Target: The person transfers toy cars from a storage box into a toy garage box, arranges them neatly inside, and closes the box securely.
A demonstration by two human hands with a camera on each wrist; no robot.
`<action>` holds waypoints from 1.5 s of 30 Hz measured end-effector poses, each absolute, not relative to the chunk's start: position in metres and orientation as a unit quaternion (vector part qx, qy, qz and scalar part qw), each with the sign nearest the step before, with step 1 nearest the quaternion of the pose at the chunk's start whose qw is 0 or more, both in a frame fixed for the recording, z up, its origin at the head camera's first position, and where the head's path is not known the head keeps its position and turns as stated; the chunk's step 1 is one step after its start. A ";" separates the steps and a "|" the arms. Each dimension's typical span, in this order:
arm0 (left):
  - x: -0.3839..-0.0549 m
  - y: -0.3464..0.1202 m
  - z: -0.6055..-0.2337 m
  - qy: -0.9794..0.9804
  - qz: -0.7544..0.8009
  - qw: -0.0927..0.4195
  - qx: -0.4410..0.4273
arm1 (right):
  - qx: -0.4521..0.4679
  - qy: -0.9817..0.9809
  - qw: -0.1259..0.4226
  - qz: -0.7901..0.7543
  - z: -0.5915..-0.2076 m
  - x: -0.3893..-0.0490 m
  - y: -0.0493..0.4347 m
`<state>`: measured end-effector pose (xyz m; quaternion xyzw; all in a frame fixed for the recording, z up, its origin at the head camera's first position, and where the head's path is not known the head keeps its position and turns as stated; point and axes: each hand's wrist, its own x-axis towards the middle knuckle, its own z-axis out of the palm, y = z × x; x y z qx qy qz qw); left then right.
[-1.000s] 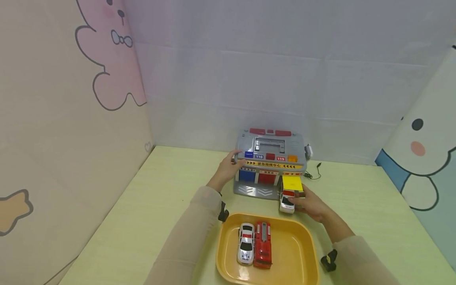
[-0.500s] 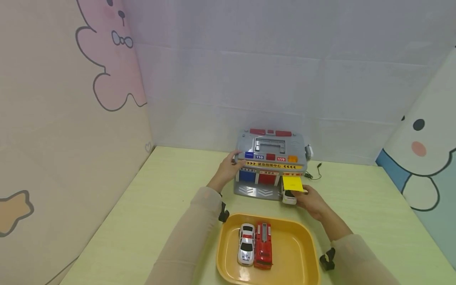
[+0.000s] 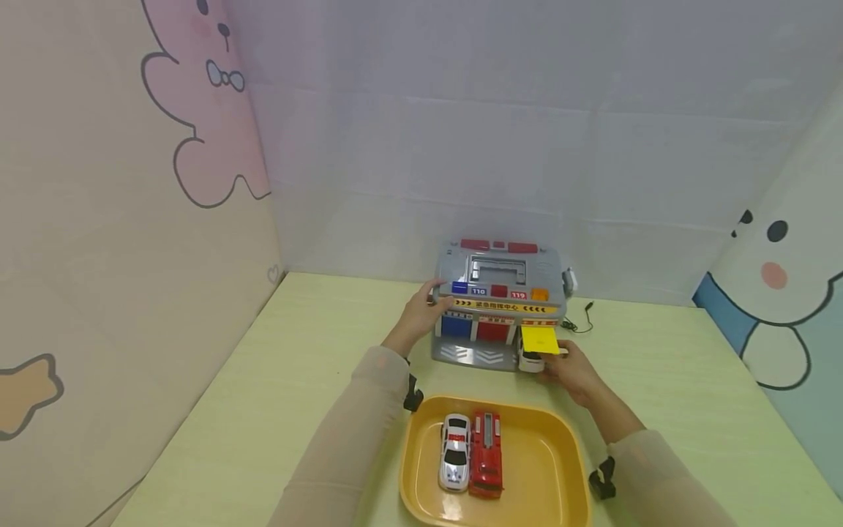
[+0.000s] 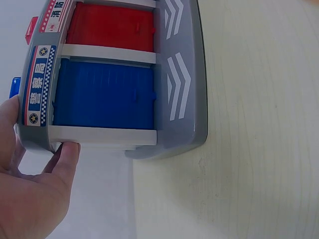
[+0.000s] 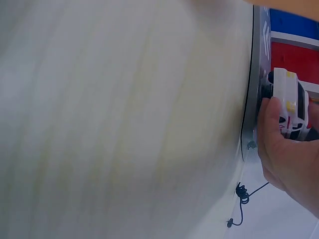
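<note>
A grey toy garage stands against the back wall, with a blue door and a red door, both down. Its yellow door on the right is raised, sticking out frontward. My left hand grips the garage's left end, fingers wrapped round the roof's edge. Low at the raised door, a white toy car is held between the thumb and fingers of my right hand. Its front end still shows outside the bay; the rest is under the yellow door and hidden in the head view.
A yellow tray stands in front of the garage. Side by side in it lie a white toy police car and a red toy fire truck. A thin black cable lies right of the garage.
My right hand has pushed the white toy car backward, deeper under the yellow door, so less of it shows. The left hand has kept its grip on the garage.
</note>
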<state>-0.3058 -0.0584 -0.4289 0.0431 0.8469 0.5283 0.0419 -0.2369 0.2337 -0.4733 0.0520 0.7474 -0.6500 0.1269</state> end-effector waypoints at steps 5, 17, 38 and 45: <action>-0.307 -0.059 -0.429 0.847 0.529 0.040 0.047 | 0.032 0.774 0.113 -0.622 -0.474 -0.237 0.237; -0.309 -0.058 -0.432 0.847 0.527 0.038 0.047 | 0.025 0.867 0.083 -0.491 -0.479 -0.248 0.244; -0.308 -0.059 -0.433 0.841 0.538 0.042 0.041 | -0.052 0.942 -0.046 -0.328 -0.483 -0.268 0.252; -0.307 -0.059 -0.432 0.840 0.539 0.041 0.042 | -0.032 0.945 -0.031 -0.324 -0.477 -0.264 0.248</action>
